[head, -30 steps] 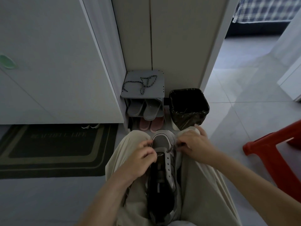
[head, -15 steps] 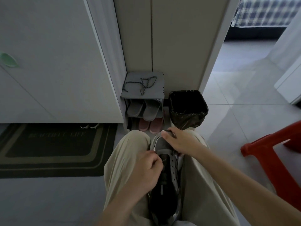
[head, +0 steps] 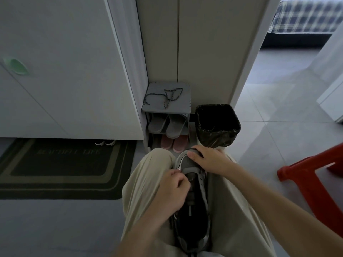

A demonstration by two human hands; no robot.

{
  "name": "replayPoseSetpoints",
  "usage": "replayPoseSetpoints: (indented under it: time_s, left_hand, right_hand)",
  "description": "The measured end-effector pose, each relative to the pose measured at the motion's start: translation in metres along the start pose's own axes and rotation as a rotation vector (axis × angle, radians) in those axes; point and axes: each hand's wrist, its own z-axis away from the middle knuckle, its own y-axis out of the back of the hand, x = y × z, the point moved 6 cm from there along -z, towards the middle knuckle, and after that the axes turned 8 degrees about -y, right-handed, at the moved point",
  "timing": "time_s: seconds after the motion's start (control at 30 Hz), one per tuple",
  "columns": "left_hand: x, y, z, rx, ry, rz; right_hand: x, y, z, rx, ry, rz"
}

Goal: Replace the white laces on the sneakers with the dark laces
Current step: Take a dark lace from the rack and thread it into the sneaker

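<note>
Head view: the sneaker [head: 193, 203], lower centre — likely stiff-soled, soft above. The right hand [head: 210, 161] grips its toe, a sound hold; the left hand [head: 171, 191] pinches at the eyelets, contents hidden. A limp dark lace [head: 157, 94] lies mid-frame on the rack [head: 185, 102].

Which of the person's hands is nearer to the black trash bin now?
Right. The right hand holds the toe of the sneaker, just in front of the trash bin; the left hand is farther back, at the lace area.
</note>
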Motion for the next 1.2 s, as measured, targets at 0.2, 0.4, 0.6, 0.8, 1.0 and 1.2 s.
replayPoseSetpoints:
  time_s: [0.2, 0.4, 0.6, 0.8, 1.0, 1.2]
  left_hand:
    - [-0.006, 0.014, 0.008, -0.023, 0.053, 0.117]
    - [-0.026, 0.084, 0.038, 0.099, 0.172, 0.35]
    - [-0.112, 0.164, 0.081, 0.465, 0.456, 0.674]
    - [-0.105, 0.124, 0.064, 0.489, 0.281, 1.333]
    - [-0.105, 0.125, 0.033, 0.656, 0.288, 1.626]
    - [-0.184, 0.16, 0.05, 0.911, 0.527, 1.455]
  right_hand:
    - [-0.001, -0.005, 0.004, 0.004, 0.038, -0.062]
    - [-0.001, -0.003, -0.001, -0.103, 0.05, -0.112]
    - [0.001, -0.006, -0.005, -0.108, 0.026, -0.134]
    - [-0.001, -0.003, -0.005, -0.083, 0.027, -0.177]
    - [-0.006, 0.001, -0.002, -0.067, 0.057, -0.164]
    - [-0.008, 0.006, -0.005, -0.087, 0.077, -0.324]
